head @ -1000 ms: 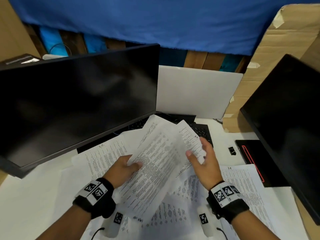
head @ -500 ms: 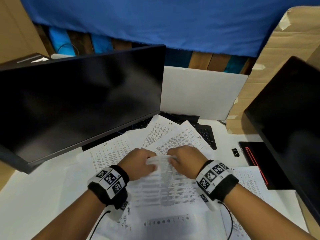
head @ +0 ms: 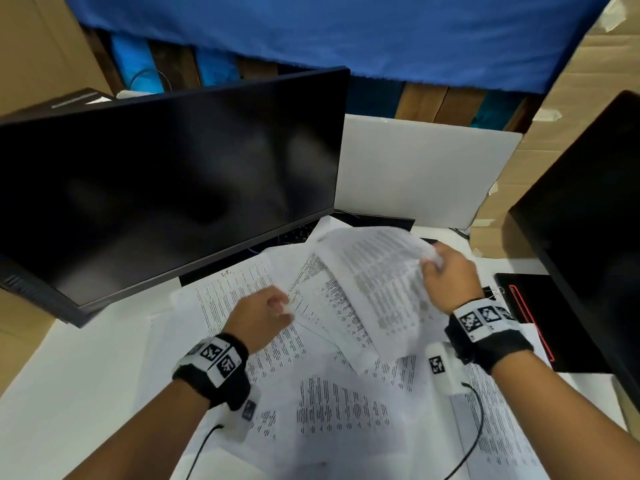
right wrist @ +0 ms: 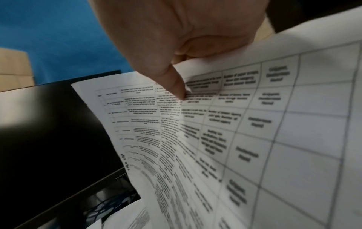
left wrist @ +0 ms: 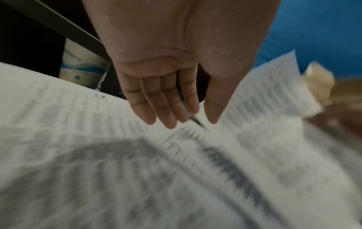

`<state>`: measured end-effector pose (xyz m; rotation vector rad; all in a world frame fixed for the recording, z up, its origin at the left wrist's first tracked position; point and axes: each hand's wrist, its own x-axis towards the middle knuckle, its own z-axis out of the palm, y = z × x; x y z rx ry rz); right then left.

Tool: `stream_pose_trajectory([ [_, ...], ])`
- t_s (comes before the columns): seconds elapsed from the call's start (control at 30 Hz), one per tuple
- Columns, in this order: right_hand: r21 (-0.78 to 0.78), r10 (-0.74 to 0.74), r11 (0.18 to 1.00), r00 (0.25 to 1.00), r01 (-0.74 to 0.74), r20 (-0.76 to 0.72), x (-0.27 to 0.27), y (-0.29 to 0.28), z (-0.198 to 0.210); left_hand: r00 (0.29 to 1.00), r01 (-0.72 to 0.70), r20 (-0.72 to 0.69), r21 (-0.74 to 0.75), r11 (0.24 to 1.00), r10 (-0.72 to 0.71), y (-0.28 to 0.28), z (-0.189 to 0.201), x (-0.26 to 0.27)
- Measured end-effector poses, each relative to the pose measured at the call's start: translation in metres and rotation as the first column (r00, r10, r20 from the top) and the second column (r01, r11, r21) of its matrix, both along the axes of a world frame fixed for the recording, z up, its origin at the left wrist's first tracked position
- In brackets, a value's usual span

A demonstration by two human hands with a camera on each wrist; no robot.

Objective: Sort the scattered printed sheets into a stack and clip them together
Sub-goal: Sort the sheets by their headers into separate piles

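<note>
White desk: scattered sheets, one in right hand.

I see a large dark monitor tilted over the left of the white counter, a black keyboard partly showing beneath its lower edge. A second dark screen stands at right, beside a black pad with a red outline. Behind them lean a white board and brown cardboard, under a blue cloth.
</note>
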<state>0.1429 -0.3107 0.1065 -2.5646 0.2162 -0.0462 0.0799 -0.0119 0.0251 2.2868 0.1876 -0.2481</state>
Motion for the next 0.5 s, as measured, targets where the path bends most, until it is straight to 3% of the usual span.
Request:
stream_pose_trajectory([
  [0.1,0.062,-0.085,0.994,0.996,0.085,0.009,0.001,-0.021,-0.001,0.991,0.015,-0.13,0.167,0.986,0.007,0.021,-0.04,-0.022],
  [0.3,0.236,-0.171,0.951,0.977,0.197,-0.124,-0.008,-0.044,-0.031,0.919,-0.33,-0.148,0.212,0.92,0.364,0.051,-0.062,-0.031],
  [0.5,0.366,-0.003,0.925,0.963,0.105,-0.269,-0.02,-0.033,-0.064,0.719,-0.672,-0.083,0.172,0.72,0.69,0.085,-0.052,-0.004],
])
